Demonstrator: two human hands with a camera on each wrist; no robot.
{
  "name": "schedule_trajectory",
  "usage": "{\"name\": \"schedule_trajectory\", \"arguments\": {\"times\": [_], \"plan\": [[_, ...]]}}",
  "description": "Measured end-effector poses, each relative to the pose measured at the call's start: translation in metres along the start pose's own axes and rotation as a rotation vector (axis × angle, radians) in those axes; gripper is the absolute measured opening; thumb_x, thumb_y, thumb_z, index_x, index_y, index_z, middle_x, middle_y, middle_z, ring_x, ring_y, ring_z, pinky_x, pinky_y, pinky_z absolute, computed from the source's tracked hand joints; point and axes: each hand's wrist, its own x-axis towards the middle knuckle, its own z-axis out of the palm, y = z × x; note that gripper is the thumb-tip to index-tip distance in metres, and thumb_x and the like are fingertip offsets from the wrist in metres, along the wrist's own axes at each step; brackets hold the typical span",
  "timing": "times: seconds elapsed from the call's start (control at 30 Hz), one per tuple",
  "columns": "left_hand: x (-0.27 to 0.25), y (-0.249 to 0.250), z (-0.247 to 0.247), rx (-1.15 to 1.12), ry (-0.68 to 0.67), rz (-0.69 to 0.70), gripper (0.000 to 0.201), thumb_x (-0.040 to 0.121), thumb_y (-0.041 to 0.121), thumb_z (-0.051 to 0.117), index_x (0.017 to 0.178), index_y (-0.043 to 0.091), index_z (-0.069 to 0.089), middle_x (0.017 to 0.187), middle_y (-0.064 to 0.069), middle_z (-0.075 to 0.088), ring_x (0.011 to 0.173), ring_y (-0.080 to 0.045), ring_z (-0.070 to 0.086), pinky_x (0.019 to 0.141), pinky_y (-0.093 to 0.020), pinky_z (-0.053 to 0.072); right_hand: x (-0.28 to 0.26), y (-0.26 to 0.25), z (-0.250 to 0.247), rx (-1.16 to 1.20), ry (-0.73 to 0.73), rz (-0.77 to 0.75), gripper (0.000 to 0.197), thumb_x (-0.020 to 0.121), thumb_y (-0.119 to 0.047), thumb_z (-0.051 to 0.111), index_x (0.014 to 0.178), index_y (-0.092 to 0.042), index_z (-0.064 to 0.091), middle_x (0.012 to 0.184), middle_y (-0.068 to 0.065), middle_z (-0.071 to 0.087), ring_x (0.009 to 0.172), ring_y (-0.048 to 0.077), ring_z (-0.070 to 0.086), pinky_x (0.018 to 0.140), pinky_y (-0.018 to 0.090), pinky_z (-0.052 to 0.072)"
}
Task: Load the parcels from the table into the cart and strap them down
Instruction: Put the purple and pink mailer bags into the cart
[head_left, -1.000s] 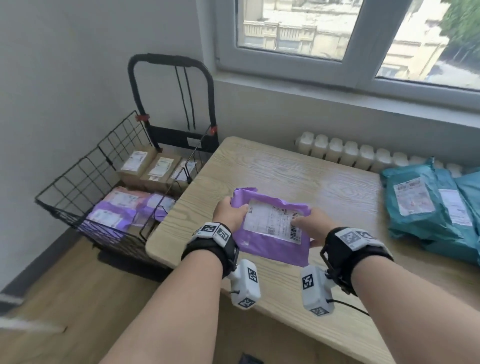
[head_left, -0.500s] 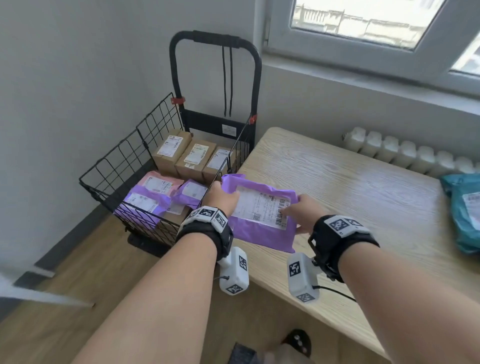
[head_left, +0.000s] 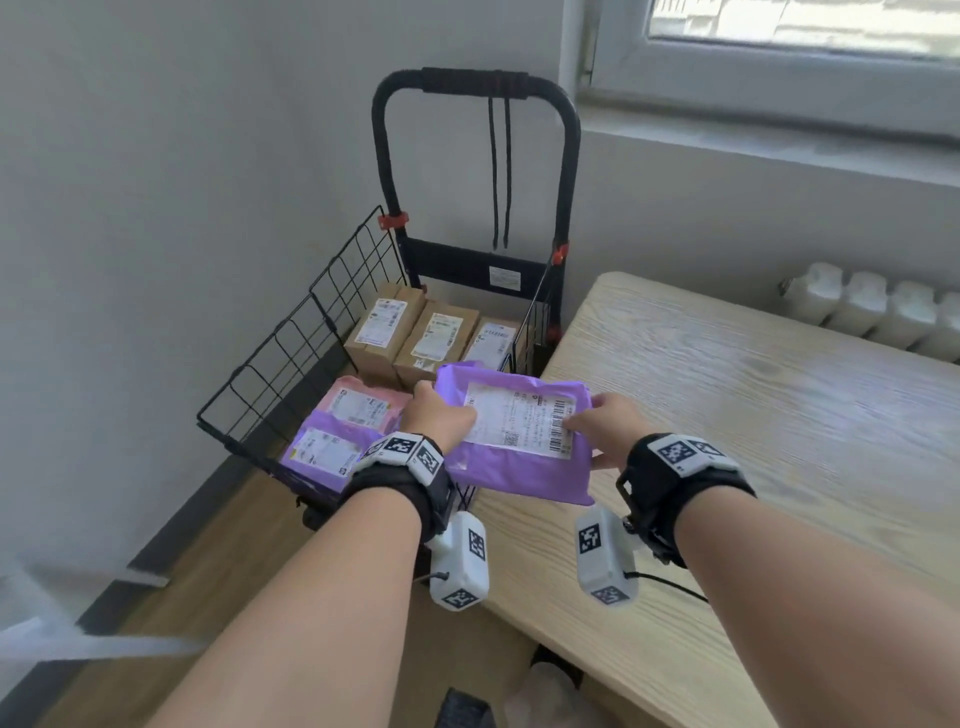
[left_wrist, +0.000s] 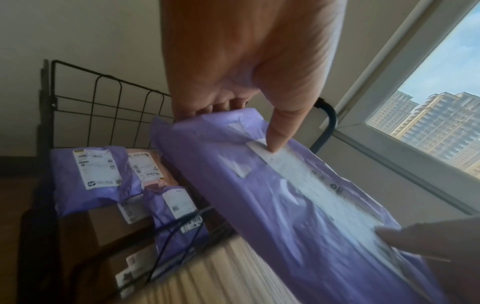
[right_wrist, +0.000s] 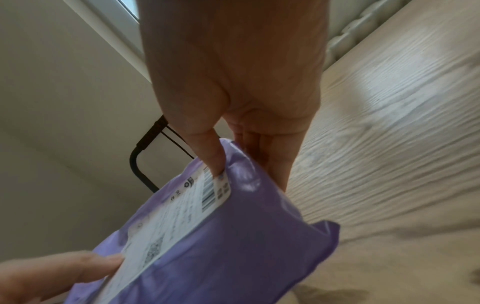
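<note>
The head camera looks forward and down over both forearms. Each wrist camera looks along its palm, close behind the fingers; both share the purple parcel (left_wrist: 298, 205) beyond the fingertips with the head view, and the opposite thumb.

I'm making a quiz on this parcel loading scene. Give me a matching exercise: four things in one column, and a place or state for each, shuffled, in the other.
Things:
1. purple parcel
2. cardboard boxes
3. pink parcel
4. black cords

Places or states:
A. hanging from the cart handle
B. held by the left hand and right hand, above the table edge
C. in a row at the back of the cart
D. lying in the cart in front of the boxes

Pairs: 1-B, 2-C, 3-D, 4-A
</note>
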Motion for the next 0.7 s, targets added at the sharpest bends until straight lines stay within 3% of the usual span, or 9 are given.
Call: {"name": "schedule_trajectory", "arguments": {"times": [0.1,0.23,0.3,0.4,0.5,0.63,0.7], "plan": [[0.030,-0.001,-0.004,-0.012,-0.022,-0.031,0.066,0.078,0.026,0.064,0.136,0.008,0.038,0.127,-0.012,0.055,0.115,-0.032,0.054,0.100,-0.043,0.044,0.024,-0.016,0.008,-0.013,-0.023,0.019,0.014,0.088,-0.003,0.058,0.100,-0.011,0.058,0.093,0.008,0.067,0.088,0.025,0.067,0.068,0.041,0.059],[0.065,-0.001,-0.009,-0.036,-0.031,-0.028,0.056,0.081,0.023,0.066,0.130,0.006,0.045,0.124,-0.013,0.057,0.112,-0.032,0.055,0.098,-0.039,0.045,0.054,-0.039,0.015,-0.040,-0.028,0.016,0.019,0.087,-0.002,0.058,0.105,-0.009,0.058,0.093,0.009,0.067,0.088,0.026,0.065,0.072,0.043,0.058],[0.081,-0.004,-0.015,-0.040,-0.033,-0.026,0.050,0.083,0.019,0.065,0.128,0.005,0.047,0.122,-0.014,0.058,0.113,-0.032,0.056,0.097,-0.038,0.046,0.067,-0.047,0.025,-0.050,-0.002,0.018,0.016,0.087,-0.002,0.060,0.101,-0.009,0.059,0.100,0.013,0.068,0.093,0.029,0.067,0.079,0.048,0.058],[0.105,-0.013,-0.031,-0.036,-0.044,-0.039,0.043,0.084,0.016,0.063,0.125,0.006,0.050,0.118,-0.013,0.061,0.107,-0.032,0.058,0.094,-0.039,0.048,0.080,-0.056,0.049,-0.074,0.009,0.017,0.013,0.086,-0.006,0.063,0.097,-0.012,0.060,0.102,0.012,0.070,0.092,0.028,0.069,0.078,0.050,0.059],[0.133,-0.022,-0.049,-0.031,-0.043,-0.054,0.040,0.087,0.014,0.061,0.124,0.006,0.049,0.115,-0.011,0.059,0.102,-0.029,0.057,0.084,-0.033,0.046,0.098,-0.069,0.074,-0.127,0.051,-0.033,0.022,0.083,-0.012,0.064,0.104,-0.014,0.059,0.100,0.008,0.068,0.090,0.026,0.069,0.071,0.047,0.061],[0.173,-0.035,-0.072,0.039,-0.043,-0.057,0.039,0.088,0.014,0.058,0.126,0.005,0.049,0.117,-0.013,0.060,0.096,-0.028,0.057,0.075,-0.030,0.044,0.123,-0.082,0.112,-0.181,0.077,-0.021,0.012,0.080,-0.015,0.064,0.092,-0.016,0.064,0.093,0.006,0.071,0.085,0.024,0.070,0.069,0.045,0.061],[0.194,-0.042,-0.080,0.098,-0.070,-0.044,0.038,0.089,0.015,0.059,0.125,0.005,0.050,0.116,-0.012,0.061,0.088,-0.023,0.052,0.063,-0.026,0.039,0.138,-0.079,0.133,-0.199,0.101,0.028,0.022,0.076,-0.020,0.064,0.097,-0.015,0.065,0.093,0.005,0.070,0.083,0.023,0.070,0.068,0.043,0.061]]}}
